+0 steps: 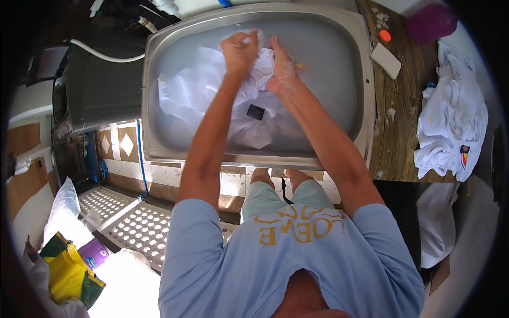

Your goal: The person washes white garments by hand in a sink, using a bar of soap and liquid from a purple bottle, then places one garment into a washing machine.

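Observation:
A white garment (193, 90) lies soaking in cloudy water in the metal sink (366, 127), spread mostly to the left, with a black patch (255, 111) on its near part. My left hand (238, 52) is closed in a fist on a bunched part of it, near the sink's far side. Just to the right, my right hand (284, 68) cups the same bunch between thumb and fingers, its fingers fairly straight. Suds cling to the right wrist. Beside that hand a small yellow and reddish spot shows in the water, too blurred to name.
On the wooden counter (395, 116) at right lie a white soap bar (386, 60), an orange cap (385, 35) and a heap of white clothes (453, 116). A purple container (430, 24) stands behind. A black appliance (101, 82) with a white hose (101, 52) stands left.

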`<state>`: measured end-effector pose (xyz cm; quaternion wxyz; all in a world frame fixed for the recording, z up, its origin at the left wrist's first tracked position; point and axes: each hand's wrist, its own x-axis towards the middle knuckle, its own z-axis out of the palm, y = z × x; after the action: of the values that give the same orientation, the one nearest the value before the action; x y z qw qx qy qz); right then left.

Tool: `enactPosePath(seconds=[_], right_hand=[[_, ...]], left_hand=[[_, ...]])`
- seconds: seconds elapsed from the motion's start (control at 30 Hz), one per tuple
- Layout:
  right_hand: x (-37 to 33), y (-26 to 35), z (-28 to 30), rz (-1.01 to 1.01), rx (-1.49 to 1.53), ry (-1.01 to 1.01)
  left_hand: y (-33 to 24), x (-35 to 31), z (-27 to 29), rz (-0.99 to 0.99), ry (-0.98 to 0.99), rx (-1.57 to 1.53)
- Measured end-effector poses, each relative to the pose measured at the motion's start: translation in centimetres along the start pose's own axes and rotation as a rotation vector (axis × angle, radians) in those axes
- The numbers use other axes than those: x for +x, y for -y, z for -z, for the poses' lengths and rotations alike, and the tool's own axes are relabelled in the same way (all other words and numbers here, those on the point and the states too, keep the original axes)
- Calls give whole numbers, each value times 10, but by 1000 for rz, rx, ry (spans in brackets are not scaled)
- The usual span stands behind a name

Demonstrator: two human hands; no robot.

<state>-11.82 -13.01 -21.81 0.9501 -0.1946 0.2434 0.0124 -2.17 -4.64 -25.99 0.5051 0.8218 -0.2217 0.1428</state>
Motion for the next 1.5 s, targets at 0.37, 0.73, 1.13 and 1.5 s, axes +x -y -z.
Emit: enactPosePath(seconds=[0.37,0.73,1.13,1.5], right_hand=[[-49,116,-19,212,-609,454],[-109,136,-112,-1,-1278,499],[-110,176,-128,12,-804,779],[-113,167,-144,200,-965,896]], left_hand=[[-80,12,149,565,437,-853],[-133,38,197,242,451,-791],[-165,64,212,155,485,-735],[-151,79,216,101,490,-770]])
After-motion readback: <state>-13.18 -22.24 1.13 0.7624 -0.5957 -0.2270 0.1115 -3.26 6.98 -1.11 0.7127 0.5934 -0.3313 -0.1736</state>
